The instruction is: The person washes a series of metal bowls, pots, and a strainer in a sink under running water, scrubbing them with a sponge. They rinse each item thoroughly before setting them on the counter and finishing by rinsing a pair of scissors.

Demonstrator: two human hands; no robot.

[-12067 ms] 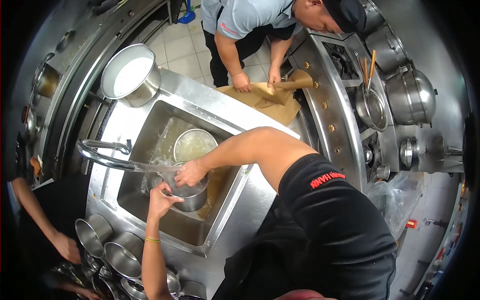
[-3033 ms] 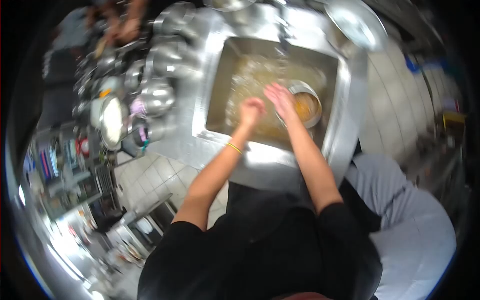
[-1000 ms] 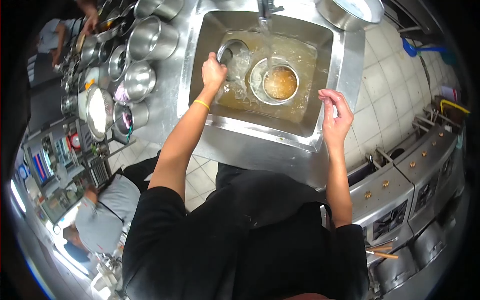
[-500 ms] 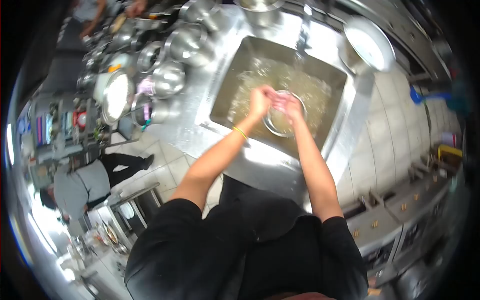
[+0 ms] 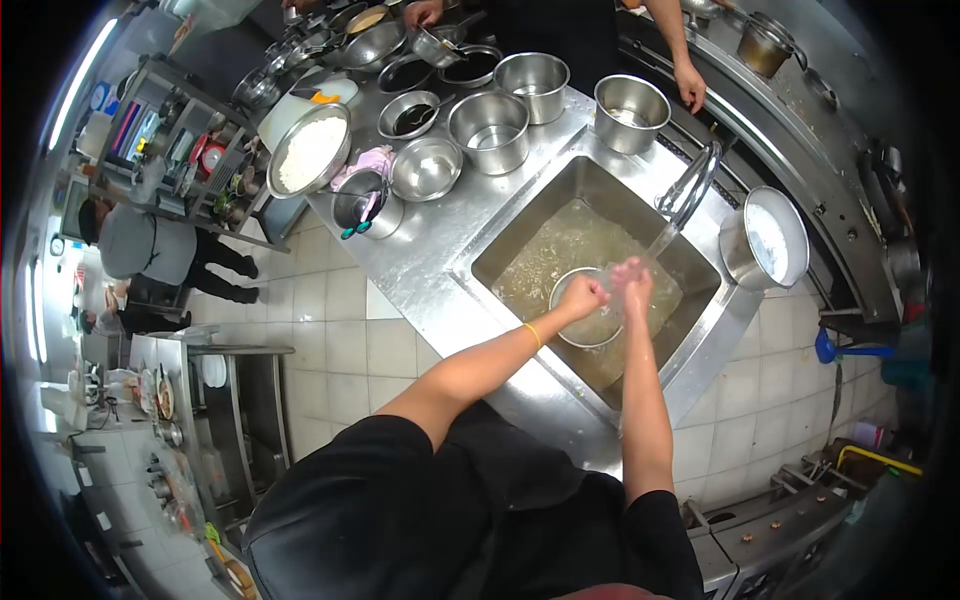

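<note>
Both hands are over the water in a steel sink (image 5: pixel 535 207). My left hand (image 5: pixel 583 297) is above the rim of a round metal bowl (image 5: pixel 572 340) sitting in the cloudy water. Its fingers are curled in, and whatever they may hold is hidden. Beside it, my right hand (image 5: pixel 632 285) has its fingers apart and palm turned up, with nothing seen in it. Water pours from the curved tap (image 5: pixel 690 190) close to the right fingertips. A yellow band circles my left wrist.
Steel pots (image 5: pixel 490 135), a bowl (image 5: pixel 427 168) and a pan of white grains (image 5: pixel 312 152) crowd the counter left of the sink. A large pot (image 5: pixel 765 240) stands at its right. Another person's hand (image 5: pixel 690 85) hangs beyond the sink; another person (image 5: pixel 150 245) stands far left.
My hands, close together over the bowl before, are now slightly apart, the right one nearer the tap's stream. The view has shifted, showing more of the counter and a person across it.
</note>
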